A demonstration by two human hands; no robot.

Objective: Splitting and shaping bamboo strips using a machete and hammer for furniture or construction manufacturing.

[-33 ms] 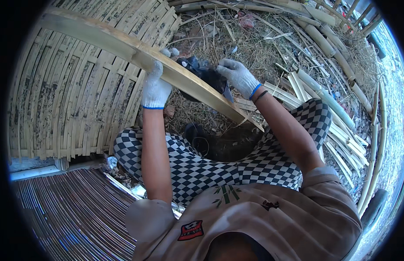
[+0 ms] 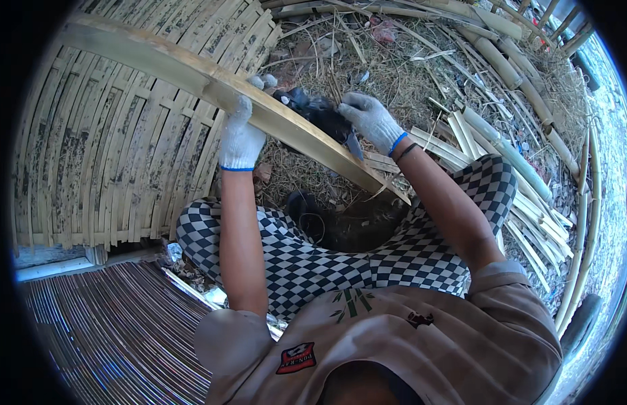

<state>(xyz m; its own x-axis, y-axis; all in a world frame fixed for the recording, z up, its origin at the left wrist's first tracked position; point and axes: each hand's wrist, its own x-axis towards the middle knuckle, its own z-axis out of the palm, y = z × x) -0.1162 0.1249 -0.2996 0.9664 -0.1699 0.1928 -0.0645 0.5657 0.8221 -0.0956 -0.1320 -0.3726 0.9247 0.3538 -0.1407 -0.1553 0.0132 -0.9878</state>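
Observation:
A long split bamboo length (image 2: 293, 138) slants from the upper left down to a tip between my knees. My left hand (image 2: 240, 138), in a white glove with a blue cuff, wraps around its middle, thumb on the near side and fingertips over the far edge. My right hand (image 2: 373, 123), gloved the same way, is closed just beyond the bamboo's lower part. A grey knife blade (image 2: 354, 146) shows below that hand, its edge close against the bamboo. The knife's handle is hidden by the fingers. Behind the bamboo lies a dark, crumpled bundle (image 2: 320, 113), perhaps cloth or plastic.
A woven bamboo panel (image 2: 118, 148) fills the left side. Dark, thin slats (image 2: 111, 317) lie at the lower left. Pale split strips (image 2: 532, 233) are piled by my right knee, near a green bamboo pole (image 2: 505, 152). Thicker poles (image 2: 492, 57) and dry litter cover the far ground.
My right hand has shifted very slightly to the right. My left hand keeps its hold, and the bamboo lies almost exactly as before.

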